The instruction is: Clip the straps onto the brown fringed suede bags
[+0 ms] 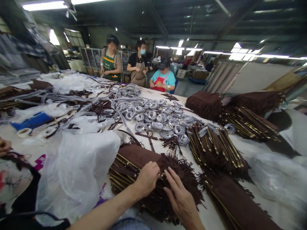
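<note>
A stack of dark brown fringed bags with gold zippers lies on the table right in front of me. My left hand is over the top bag, thumb and fingers pinched together beside a small gold metal fitting. What the fingertips hold is hidden. My right hand rests on the fringe at the right of that fitting, its fingers stretched out and thumb apart. Beyond the stack lie a pile of grey-wrapped coiled straps and brown straps with gold clasps.
More fringed bags lie to the right, with clear plastic near them. White plastic bags cover the left. A blue tape dispenser stands farther left. Another person's hand shows at the left edge; several people are across the table.
</note>
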